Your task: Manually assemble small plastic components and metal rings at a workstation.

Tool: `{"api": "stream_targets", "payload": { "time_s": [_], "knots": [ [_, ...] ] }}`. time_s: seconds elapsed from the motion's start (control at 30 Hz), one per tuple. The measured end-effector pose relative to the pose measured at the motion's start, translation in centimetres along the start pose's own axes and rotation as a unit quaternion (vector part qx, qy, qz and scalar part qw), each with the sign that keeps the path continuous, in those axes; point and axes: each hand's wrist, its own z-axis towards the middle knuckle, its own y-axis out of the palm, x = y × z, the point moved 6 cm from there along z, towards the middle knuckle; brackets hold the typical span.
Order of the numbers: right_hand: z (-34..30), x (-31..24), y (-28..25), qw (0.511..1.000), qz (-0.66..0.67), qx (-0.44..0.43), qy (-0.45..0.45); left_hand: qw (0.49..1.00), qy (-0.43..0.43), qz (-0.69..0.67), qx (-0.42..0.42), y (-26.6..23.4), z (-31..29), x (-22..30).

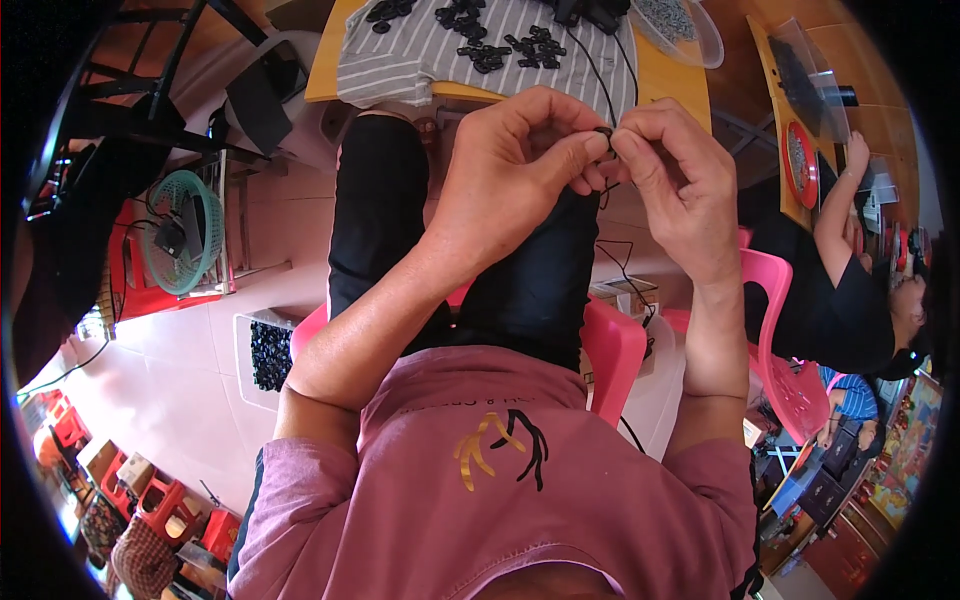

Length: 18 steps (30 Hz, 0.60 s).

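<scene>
A small black part (pixel 604 132) is pinched between the thumb and forefinger of my left hand (pixel 510 165), above my lap near the table edge. My right hand (pixel 685 175) meets it from the right, thumb and forefinger pressed together at the part. Whatever lies between those right fingertips is hidden or too small to name. Beyond my hands, several black plastic pieces (pixel 487 57) lie in clusters on a grey striped cloth (pixel 385 62).
The cloth covers part of a wooden table (pixel 325 55). A clear tub of small metal pieces (pixel 675 25) and a black corded object (pixel 590 12) sit at its far right. Left stands a green basket (pixel 182 232); below it, a bin of black pieces (pixel 268 355). Another person (pixel 835 290) works at right.
</scene>
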Motion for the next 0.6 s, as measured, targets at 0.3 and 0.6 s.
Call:
{"api": "stream_targets", "payload": {
  "time_s": [0.3,0.6],
  "knots": [
    [-0.3,2.8,0.5,0.978,0.144,-0.027,0.149,0.997,-0.042,-0.059,-0.026,-1.6,1.2,-1.4],
    [1.4,-1.0,-1.1,0.993,-0.086,-0.043,-0.068,0.992,-0.06,-0.103,-0.044,-1.3,1.1,-1.1]
  ]
}}
